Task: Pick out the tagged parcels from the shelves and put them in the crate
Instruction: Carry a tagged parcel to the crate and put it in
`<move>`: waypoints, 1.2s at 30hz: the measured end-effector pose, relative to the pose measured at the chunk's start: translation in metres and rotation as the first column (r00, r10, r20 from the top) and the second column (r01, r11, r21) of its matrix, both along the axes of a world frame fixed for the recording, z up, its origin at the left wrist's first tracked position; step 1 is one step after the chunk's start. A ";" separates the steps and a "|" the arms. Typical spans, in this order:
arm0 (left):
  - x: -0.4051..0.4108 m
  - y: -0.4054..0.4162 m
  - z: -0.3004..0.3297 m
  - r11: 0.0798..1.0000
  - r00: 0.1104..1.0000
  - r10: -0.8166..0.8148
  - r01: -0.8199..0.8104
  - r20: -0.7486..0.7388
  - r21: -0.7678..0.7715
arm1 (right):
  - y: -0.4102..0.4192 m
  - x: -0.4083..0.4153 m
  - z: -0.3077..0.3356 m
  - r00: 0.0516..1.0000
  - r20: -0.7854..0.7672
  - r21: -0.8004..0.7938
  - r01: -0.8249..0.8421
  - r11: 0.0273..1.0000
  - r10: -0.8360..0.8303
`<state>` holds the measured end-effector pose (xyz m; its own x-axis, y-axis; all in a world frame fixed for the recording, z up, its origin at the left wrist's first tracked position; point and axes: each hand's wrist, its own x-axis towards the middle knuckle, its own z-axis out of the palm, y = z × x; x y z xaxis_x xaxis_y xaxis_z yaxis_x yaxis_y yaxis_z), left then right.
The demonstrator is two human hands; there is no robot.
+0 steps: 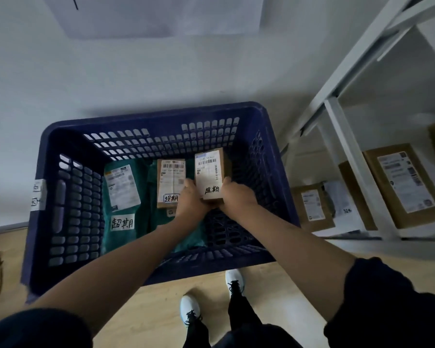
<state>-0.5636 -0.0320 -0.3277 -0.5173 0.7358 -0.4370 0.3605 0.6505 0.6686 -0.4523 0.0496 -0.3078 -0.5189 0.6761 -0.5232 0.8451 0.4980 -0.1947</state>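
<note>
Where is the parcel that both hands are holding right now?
The held parcel sits inside the blue crate, toward its right side, gripped by the left hand and right hand, beside another tagged brown parcel.

Crate (pixel 158 268) open-topped; floor right bare; two parcels (pixel 122 187) occupy left.

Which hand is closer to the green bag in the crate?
Left. The left hand hangs over the green bag's right edge; the right hand grips the box farther right.

I see bare forearms below dark short sleeves (pixel 377 305), dark trousers (pixel 241 315), and white shoes (pixel 190 308) with black laces.
</note>
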 end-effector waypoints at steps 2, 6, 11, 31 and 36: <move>-0.001 0.003 -0.005 1.000 1.000 0.018 -0.018 0.004 0.001 | 0.000 -0.004 -0.005 1.000 -0.004 -0.005 0.014 1.000 -0.014; 0.001 0.011 -0.011 0.999 0.999 0.035 -0.034 -0.032 0.012 | 0.005 -0.008 -0.015 0.990 -0.053 -0.027 0.130 0.991 -0.132; 0.006 0.016 -0.010 0.999 0.994 -0.047 0.045 -0.094 -0.021 | 0.012 -0.003 -0.019 0.973 -0.094 -0.080 0.204 0.976 -0.211; -0.026 -0.046 0.084 0.991 0.960 -0.112 0.127 -0.256 0.044 | -0.023 0.036 0.079 0.957 -0.259 0.024 0.143 0.989 -0.132; -0.011 -0.055 0.114 0.971 0.934 -0.164 0.210 -0.317 0.115 | -0.057 0.065 0.109 0.914 -0.399 0.123 0.131 0.984 -0.072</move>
